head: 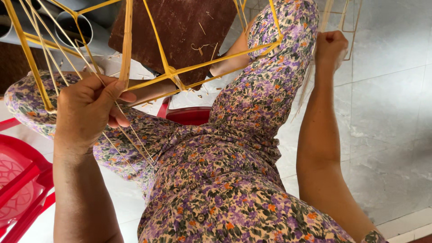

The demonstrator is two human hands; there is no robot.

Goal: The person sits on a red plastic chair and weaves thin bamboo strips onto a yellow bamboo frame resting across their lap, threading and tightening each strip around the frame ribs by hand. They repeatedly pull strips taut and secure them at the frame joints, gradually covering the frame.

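While the person sits with both knees raised under a floral dress [234, 180], a frame [166, 67] of yellow bamboo strips stands across the lap, its bars running from the upper left corner down to a tied joint near the middle and on up to the right knee. Grey floor tiles [387, 112] fill the right side. A brown board [180, 27] strewn with shavings lies beyond the frame, with grey pipes [76, 22] to its left. A red plastic stool [22, 180] sits at the lower left, and a red rim [189, 114] shows between the legs.

The left hand [87, 112] is at the frame's left side. Its grip is closed: thumb and fingers pinch a bundle of thin splints [130, 135], which fan out from the fist, up through the frame's bars and down toward the thigh. The hand sits just beside the frame's lower left bar; whether it touches that bar cannot be told.

The right hand [330, 45] is raised beside the right knee, well apart from the left. Its grip is clenched into a fist around more pale splints [306, 85], which hang down from it along the dress. A second, smaller frame piece [348, 31] shows just behind that fist at the top edge.
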